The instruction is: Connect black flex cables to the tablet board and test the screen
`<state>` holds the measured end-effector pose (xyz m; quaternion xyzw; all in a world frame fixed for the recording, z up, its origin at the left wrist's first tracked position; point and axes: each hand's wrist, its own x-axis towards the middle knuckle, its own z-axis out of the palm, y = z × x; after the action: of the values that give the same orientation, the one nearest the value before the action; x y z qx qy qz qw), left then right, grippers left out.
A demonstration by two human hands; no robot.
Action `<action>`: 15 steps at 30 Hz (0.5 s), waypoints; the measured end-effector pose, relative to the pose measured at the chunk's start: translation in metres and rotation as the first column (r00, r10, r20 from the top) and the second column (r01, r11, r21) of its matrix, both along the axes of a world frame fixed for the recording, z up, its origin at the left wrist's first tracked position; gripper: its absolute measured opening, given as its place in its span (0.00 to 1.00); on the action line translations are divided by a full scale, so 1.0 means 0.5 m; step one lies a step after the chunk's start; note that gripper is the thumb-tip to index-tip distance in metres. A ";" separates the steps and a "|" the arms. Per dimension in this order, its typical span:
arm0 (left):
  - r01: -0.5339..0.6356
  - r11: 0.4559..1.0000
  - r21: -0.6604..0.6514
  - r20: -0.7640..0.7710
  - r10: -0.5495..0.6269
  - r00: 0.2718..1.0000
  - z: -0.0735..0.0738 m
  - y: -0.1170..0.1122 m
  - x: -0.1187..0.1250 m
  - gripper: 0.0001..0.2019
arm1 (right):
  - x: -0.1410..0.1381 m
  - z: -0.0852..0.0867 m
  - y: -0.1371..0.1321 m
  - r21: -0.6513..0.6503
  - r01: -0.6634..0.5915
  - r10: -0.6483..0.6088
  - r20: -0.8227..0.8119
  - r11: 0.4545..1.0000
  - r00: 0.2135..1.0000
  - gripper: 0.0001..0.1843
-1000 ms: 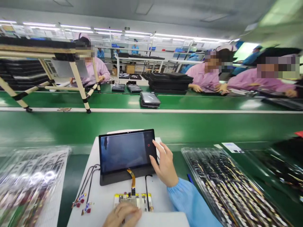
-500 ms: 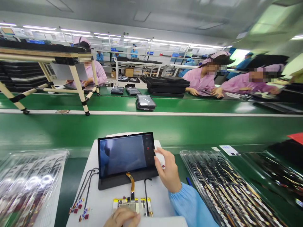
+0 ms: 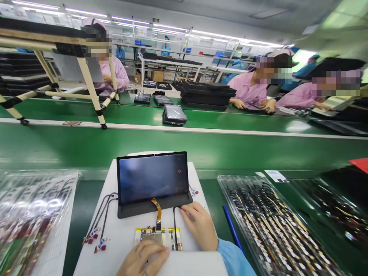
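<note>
Beside the circuit board (image 3: 150, 237), hands (image 3: 140, 259) (image 3: 199, 224) (curled)

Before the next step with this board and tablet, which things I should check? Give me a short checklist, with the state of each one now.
1. Ribbon runs from tablet to board: ok.
2. Ribbon connector seated on board: cannot tell, too small to see.
3. Screen showing an image: cannot tell; dark, with a small red circle.
4. Black wire lying apart from the ribbon: ok.
5. Loose wires apart from the board, to its left: ok.
6. Left hand and right hand off the ribbon: ok.
</note>
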<state>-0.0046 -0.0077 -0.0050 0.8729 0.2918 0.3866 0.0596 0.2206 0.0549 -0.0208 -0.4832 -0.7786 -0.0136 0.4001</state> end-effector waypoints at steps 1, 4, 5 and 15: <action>-0.002 1.000 0.009 0.002 0.002 1.000 0.003 0.001 0.001 0.23 | -0.002 0.002 0.001 0.001 0.000 0.000 0.003 1.000 1.000 0.15; 0.015 1.000 0.010 0.014 -0.015 1.000 0.006 0.002 0.000 0.23 | -0.005 0.014 -0.002 0.007 -0.006 0.006 0.001 1.000 1.000 0.15; 0.021 1.000 0.000 0.013 -0.021 1.000 0.005 0.001 -0.001 0.22 | -0.006 0.020 -0.004 0.015 -0.012 0.012 -0.005 1.000 1.000 0.15; -0.091 0.992 0.086 0.136 0.079 0.988 -0.004 0.001 0.020 0.19 | 0.009 0.057 -0.029 0.121 -0.179 0.183 -0.025 0.976 0.983 0.09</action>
<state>0.0053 -0.0072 -0.0071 0.8338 0.3062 0.4588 0.0220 0.2252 0.0404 0.0076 -0.3860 -0.8099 -0.0147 0.4413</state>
